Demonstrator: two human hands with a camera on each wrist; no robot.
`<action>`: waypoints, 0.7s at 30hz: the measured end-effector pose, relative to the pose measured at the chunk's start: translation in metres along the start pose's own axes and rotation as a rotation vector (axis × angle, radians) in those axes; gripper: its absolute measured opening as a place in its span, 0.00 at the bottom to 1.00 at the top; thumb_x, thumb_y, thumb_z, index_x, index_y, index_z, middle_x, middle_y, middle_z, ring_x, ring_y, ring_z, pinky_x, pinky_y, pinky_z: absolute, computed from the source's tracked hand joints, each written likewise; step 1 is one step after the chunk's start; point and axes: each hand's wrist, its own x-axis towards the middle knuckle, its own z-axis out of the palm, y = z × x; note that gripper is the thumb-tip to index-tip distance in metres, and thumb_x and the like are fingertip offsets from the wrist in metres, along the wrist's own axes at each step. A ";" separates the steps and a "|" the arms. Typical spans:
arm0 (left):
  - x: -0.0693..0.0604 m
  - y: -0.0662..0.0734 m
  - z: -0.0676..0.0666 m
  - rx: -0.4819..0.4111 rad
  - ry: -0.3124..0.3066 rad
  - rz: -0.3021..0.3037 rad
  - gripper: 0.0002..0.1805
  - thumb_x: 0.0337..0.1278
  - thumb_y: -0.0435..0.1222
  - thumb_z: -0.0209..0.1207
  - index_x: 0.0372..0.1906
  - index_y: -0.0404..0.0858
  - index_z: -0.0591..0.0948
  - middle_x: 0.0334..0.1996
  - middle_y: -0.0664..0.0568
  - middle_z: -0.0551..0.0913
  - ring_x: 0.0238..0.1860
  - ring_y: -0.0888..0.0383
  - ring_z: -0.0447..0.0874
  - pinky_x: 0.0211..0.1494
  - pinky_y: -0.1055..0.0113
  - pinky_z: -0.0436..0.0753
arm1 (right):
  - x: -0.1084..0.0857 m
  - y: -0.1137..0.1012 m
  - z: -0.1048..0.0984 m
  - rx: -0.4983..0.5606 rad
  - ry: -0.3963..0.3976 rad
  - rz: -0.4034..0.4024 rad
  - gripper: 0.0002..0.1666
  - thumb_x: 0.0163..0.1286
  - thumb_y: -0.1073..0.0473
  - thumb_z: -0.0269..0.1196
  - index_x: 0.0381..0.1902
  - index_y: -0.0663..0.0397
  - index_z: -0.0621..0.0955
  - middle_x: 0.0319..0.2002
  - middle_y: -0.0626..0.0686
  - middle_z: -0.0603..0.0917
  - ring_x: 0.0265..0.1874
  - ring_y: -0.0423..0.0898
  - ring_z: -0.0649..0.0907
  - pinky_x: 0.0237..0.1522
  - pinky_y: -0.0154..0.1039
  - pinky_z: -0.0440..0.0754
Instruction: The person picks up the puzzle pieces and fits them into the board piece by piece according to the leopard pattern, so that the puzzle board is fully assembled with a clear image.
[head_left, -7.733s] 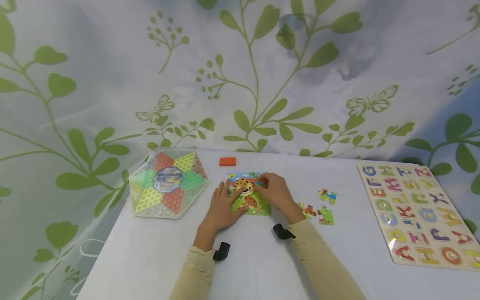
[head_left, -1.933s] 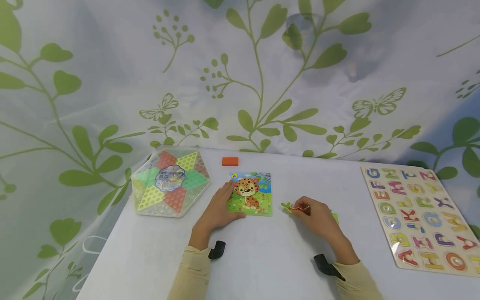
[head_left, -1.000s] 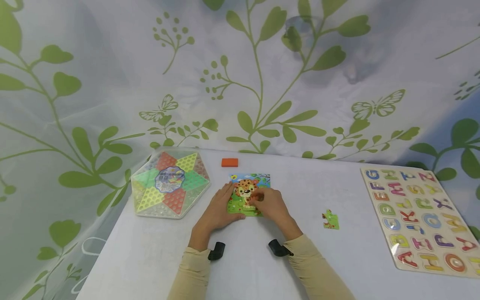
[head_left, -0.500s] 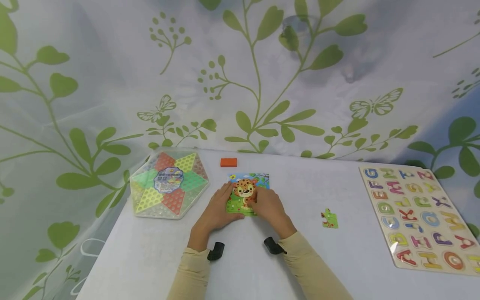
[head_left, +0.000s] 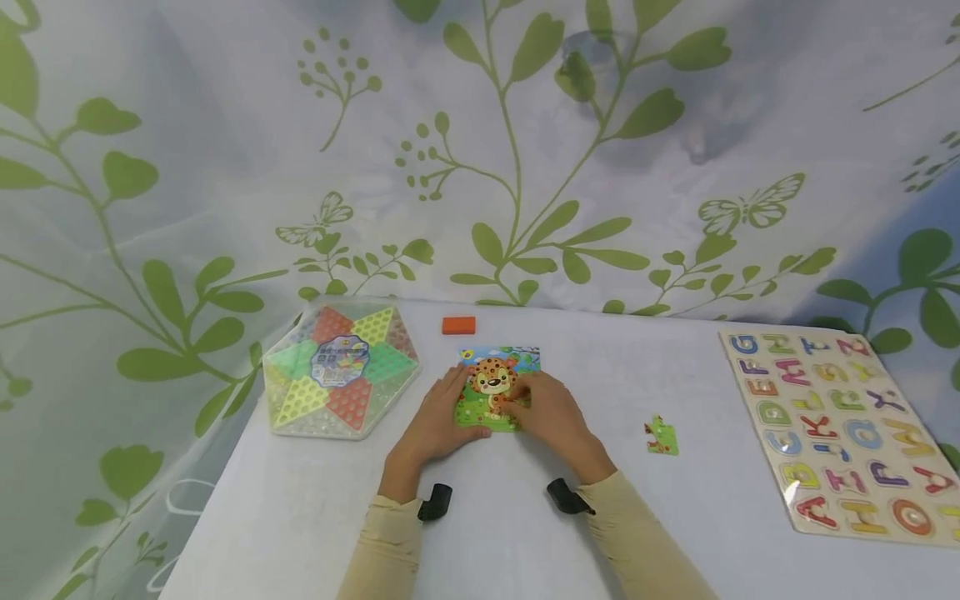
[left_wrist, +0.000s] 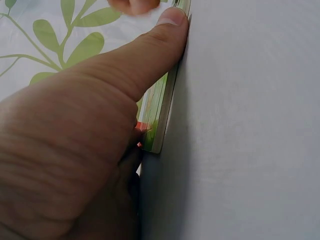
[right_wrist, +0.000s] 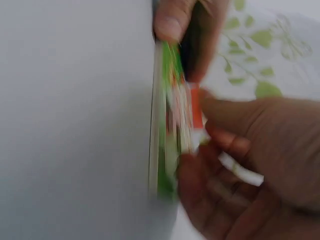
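A square jigsaw puzzle (head_left: 491, 367) with a cartoon leopard on a green and blue ground lies on the white table. My left hand (head_left: 435, 425) rests at its lower left, fingers along the left edge and thumb on the near edge; the left wrist view shows the thumb (left_wrist: 150, 50) against the puzzle's side. Over the lower right part, my right hand (head_left: 551, 412) pinches a puzzle piece at the picture, mostly hidden by the fingers. In the right wrist view the curled right fingers (right_wrist: 195, 185) are blurred. One loose green piece (head_left: 662, 435) lies to the right.
Behind the puzzle sits an orange block (head_left: 459, 325). A hexagonal Chinese checkers board (head_left: 300, 392) stands to the left, and a wooden alphabet board (head_left: 832, 433) lies on the right. A leaf-patterned cloth (head_left: 525, 167) hangs behind the table.
My right hand took a piece from the loose ones on the right and carried it left to the puzzle, where it shifts slightly. My left hand slid off the picture to its edge.
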 end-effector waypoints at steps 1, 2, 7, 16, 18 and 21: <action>0.000 0.001 0.000 -0.004 -0.005 0.000 0.61 0.52 0.58 0.72 0.83 0.44 0.50 0.84 0.49 0.49 0.84 0.48 0.44 0.86 0.49 0.49 | -0.004 0.008 -0.004 0.034 0.015 -0.005 0.12 0.64 0.50 0.74 0.35 0.50 0.85 0.35 0.48 0.83 0.32 0.42 0.80 0.34 0.38 0.79; 0.000 0.001 0.000 -0.004 -0.008 -0.001 0.61 0.52 0.58 0.72 0.83 0.44 0.50 0.84 0.49 0.49 0.84 0.48 0.44 0.86 0.50 0.49 | -0.009 0.017 -0.010 0.063 0.026 -0.007 0.12 0.64 0.50 0.74 0.38 0.50 0.85 0.37 0.49 0.84 0.34 0.43 0.81 0.36 0.39 0.79; -0.002 0.003 -0.001 -0.012 -0.001 -0.003 0.62 0.51 0.57 0.73 0.83 0.43 0.51 0.84 0.47 0.49 0.84 0.46 0.45 0.86 0.49 0.49 | -0.037 0.071 -0.052 0.080 0.040 0.011 0.15 0.68 0.53 0.71 0.49 0.52 0.85 0.47 0.53 0.85 0.41 0.47 0.85 0.38 0.39 0.81; -0.001 0.002 0.000 0.006 -0.011 -0.010 0.62 0.52 0.58 0.72 0.84 0.43 0.49 0.84 0.48 0.49 0.84 0.46 0.44 0.85 0.49 0.50 | -0.082 0.146 -0.120 -0.174 -0.059 0.071 0.46 0.54 0.44 0.79 0.63 0.66 0.78 0.48 0.63 0.81 0.45 0.58 0.82 0.43 0.54 0.81; -0.001 0.002 -0.001 0.006 -0.011 -0.011 0.62 0.52 0.58 0.72 0.84 0.43 0.49 0.84 0.48 0.48 0.84 0.46 0.45 0.85 0.50 0.50 | -0.084 0.150 -0.122 -0.197 -0.057 0.073 0.43 0.53 0.44 0.79 0.60 0.67 0.81 0.46 0.63 0.82 0.43 0.58 0.82 0.44 0.57 0.81; -0.002 0.003 -0.001 0.006 -0.015 -0.011 0.62 0.52 0.58 0.72 0.84 0.43 0.49 0.84 0.48 0.49 0.84 0.46 0.45 0.86 0.50 0.50 | -0.085 0.152 -0.119 -0.189 -0.047 0.074 0.34 0.54 0.48 0.79 0.52 0.64 0.85 0.42 0.59 0.84 0.41 0.55 0.82 0.43 0.54 0.81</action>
